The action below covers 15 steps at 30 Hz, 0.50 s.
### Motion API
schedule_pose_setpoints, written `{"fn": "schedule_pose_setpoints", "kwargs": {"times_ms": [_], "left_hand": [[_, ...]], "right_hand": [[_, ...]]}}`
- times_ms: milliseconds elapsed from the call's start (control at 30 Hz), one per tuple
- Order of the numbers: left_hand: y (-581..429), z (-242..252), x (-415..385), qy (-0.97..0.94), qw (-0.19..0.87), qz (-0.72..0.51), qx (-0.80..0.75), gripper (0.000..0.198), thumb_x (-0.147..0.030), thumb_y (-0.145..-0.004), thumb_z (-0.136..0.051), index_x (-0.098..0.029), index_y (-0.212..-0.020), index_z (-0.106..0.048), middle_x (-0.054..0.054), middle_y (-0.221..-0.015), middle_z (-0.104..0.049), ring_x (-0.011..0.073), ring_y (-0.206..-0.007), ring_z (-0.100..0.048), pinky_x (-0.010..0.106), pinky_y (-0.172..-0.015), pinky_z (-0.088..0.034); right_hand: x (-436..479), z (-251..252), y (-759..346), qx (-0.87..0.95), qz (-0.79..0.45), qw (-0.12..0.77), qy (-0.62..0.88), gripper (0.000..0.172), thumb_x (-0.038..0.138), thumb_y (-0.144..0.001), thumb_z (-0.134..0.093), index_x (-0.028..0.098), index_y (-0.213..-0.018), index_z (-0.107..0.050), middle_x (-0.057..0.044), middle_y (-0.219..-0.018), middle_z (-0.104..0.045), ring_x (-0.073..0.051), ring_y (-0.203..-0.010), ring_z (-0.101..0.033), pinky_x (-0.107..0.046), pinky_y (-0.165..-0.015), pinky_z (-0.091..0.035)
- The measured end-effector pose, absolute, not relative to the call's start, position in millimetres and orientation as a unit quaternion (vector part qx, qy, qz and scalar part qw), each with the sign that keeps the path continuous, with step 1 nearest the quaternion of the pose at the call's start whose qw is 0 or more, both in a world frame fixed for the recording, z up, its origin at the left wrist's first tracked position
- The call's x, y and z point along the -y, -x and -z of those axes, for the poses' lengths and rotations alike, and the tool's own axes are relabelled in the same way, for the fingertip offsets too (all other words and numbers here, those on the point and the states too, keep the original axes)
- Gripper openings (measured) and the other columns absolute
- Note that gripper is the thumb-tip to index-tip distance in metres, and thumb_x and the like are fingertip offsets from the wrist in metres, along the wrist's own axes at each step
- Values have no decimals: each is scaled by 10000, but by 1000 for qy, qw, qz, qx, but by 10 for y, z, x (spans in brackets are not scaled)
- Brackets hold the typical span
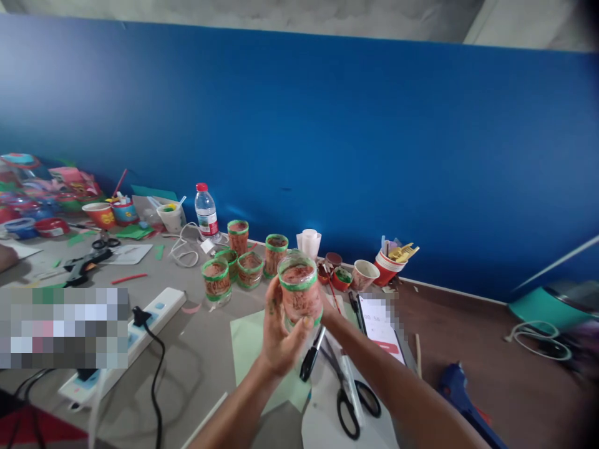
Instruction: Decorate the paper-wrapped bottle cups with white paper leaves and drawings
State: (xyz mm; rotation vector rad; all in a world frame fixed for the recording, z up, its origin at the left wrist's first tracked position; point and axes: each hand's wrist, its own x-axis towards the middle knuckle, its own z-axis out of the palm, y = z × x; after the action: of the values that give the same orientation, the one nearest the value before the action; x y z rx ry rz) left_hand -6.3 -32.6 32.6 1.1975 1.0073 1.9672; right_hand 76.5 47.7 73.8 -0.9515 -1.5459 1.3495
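My left hand [274, 333] is wrapped round a clear plastic cup [302, 299] painted reddish brown, with a green band below its rim. It is held upright above the desk. My right hand [329, 313] is just behind the cup's right side; its fingers are mostly hidden, so I cannot tell whether they touch the cup. A thin red stick [334, 294] stands near that hand, by the small paint pots [342, 278]. Several similar painted cups [217, 280] with green bands stand behind and to the left.
Below my arms lie scissors [347, 411], a black-capped marker [309, 365], pale green paper [248, 337] and a phone [381, 327]. A white power strip [163, 305] lies left, a water bottle [206, 212] farther back. A blue glue gun [461, 393] is at right; a blue partition [299, 137] rises behind.
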Motion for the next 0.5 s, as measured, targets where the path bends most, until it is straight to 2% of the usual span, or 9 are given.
{"fn": "schedule_pose_setpoints", "kwargs": {"times_ms": [133,200,333,433,500], "left_hand": [[38,-304,263,-420,376,-746,-355,774,-469,-700,-735,-238,-1364,-410,130,-1402,-505,341,-1317,-446,436,-1060,-401],[35,-309,225,-395,441,-733,-335,666,-466,-699,-739,-196,-1263,-510,138,-1275,-602,331,-1210,-546,434,-998,-449],[40,-331,187,-367,535,-698,-302,613,-443,-672,-773,-156,-1179,-583,144,-1172,-662,320,-1105,-609,431,-953,-466],[32,-321,201,-417,590,-640,-262,606,-426,-674,-780,-159,-1190,-607,144,-1188,-662,329,-1123,-597,423,-957,-456],[19,-300,215,-455,611,-599,-247,575,-405,-700,-768,-172,-1203,-615,132,-1205,-658,321,-1143,-584,404,-970,-444]], "right_hand": [[-759,-854,-1318,620,-499,468,385,187,364,-692,-608,191,-762,-597,-14,-789,-635,-171,-768,-577,-300,-752,-462],[-787,-875,-1574,634,-500,445,388,203,361,-690,-615,181,-783,-619,8,-704,-606,-140,-657,-541,-284,-683,-448],[-729,-895,-1866,676,-503,366,394,151,298,-668,-656,168,-740,-688,3,-659,-615,-133,-606,-524,-276,-624,-417],[-668,-903,-1912,694,-495,338,399,74,225,-644,-691,181,-700,-710,7,-631,-628,-140,-595,-520,-271,-596,-402],[-631,-902,-1896,708,-500,318,385,80,202,-628,-724,197,-706,-711,13,-642,-651,-156,-617,-547,-269,-594,-416]]}}
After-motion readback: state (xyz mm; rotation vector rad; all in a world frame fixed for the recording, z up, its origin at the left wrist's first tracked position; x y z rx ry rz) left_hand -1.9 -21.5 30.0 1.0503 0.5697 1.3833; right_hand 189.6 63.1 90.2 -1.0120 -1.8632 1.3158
